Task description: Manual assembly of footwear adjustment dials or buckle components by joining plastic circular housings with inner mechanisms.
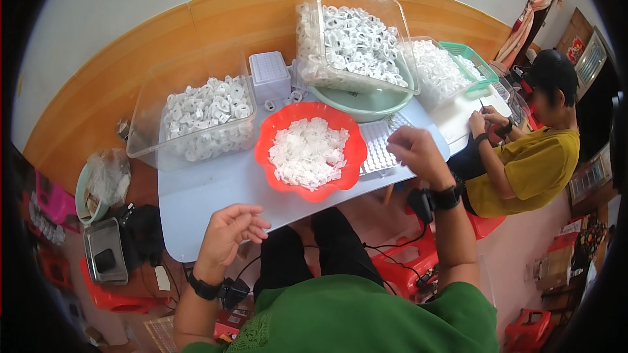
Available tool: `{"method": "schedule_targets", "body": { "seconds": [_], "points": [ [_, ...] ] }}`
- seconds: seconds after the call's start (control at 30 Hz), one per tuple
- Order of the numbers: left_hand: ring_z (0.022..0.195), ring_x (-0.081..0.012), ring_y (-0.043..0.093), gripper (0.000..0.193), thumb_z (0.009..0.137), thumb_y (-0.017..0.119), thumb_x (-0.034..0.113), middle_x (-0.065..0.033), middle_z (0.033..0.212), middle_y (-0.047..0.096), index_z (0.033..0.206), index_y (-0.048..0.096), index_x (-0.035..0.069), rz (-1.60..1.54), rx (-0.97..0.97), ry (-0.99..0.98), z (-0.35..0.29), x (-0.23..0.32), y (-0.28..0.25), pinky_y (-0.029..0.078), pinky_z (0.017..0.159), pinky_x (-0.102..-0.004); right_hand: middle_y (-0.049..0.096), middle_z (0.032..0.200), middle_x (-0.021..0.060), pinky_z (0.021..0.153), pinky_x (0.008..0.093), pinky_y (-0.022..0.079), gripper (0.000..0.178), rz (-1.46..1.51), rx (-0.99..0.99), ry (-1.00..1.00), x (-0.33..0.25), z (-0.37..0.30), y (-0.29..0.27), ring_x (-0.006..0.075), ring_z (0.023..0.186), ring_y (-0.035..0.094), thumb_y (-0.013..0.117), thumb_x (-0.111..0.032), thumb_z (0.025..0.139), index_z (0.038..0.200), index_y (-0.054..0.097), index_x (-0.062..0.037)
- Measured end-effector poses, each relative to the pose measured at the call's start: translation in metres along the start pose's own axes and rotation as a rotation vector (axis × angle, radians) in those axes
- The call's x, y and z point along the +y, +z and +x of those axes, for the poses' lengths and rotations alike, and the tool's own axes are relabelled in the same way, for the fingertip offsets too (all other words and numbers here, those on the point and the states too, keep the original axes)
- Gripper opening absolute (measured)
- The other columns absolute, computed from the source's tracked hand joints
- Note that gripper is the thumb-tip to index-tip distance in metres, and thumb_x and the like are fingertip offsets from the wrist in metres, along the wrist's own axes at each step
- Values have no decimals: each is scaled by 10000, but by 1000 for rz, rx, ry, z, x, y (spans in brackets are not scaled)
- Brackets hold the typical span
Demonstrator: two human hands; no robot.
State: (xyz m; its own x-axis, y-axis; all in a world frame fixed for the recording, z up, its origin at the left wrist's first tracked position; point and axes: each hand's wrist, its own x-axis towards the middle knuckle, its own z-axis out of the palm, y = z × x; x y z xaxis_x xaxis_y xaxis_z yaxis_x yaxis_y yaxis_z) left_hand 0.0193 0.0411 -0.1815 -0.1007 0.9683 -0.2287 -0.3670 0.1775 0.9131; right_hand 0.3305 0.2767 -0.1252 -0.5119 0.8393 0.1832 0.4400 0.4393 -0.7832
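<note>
A red bowl (265, 150) with a wavy rim stands at the middle of the light blue table (196, 199), heaped with small white translucent pieces (311, 150). My left hand (232, 232) hovers at the table's near edge, left of the bowl, fingers loosely stretched and nothing visible in them. To the right of the bowl, my right hand (422, 153) hangs over the end of a white tray (378, 150) with rows of small round shapes. Its fingers are bent and drawn together; whatever they may hold is hidden.
A clear bin (147, 137) of white ring-like parts stands at left. Another clear bin (356, 82) tilts over a pale green basin (366, 111). Between them is a white box (269, 75). At right, a person (536, 150) works beside more bins (448, 95). Red stools (412, 258) stand below.
</note>
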Motion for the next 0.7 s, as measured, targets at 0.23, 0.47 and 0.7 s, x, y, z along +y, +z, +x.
{"method": "schedule_targets", "body": {
  "seconds": [0.23,0.47,0.7],
  "points": [
    [714,-190,642,242,940,467,89,-180,876,650,1094,550,-78,-209,142,-27,2,-42,-16,543,651,-267,605,621,79,504,275,469,93,-26,179,29,12,90,-50,107,543,579,615,-51,771,771,622,42],
    [775,-211,632,242,944,448,78,-194,931,628,1104,535,-82,-274,189,61,3,-49,-23,537,706,-307,573,608,19,408,222,433,93,-176,123,-9,19,92,-53,82,505,559,593,-73,793,743,607,4],
    [803,-223,632,251,952,442,83,-203,964,619,1124,524,-80,-321,152,103,5,-53,-28,538,722,-324,558,543,84,474,288,448,99,-218,39,106,58,65,-44,139,484,557,593,-38,747,707,608,52]
  ]
}}
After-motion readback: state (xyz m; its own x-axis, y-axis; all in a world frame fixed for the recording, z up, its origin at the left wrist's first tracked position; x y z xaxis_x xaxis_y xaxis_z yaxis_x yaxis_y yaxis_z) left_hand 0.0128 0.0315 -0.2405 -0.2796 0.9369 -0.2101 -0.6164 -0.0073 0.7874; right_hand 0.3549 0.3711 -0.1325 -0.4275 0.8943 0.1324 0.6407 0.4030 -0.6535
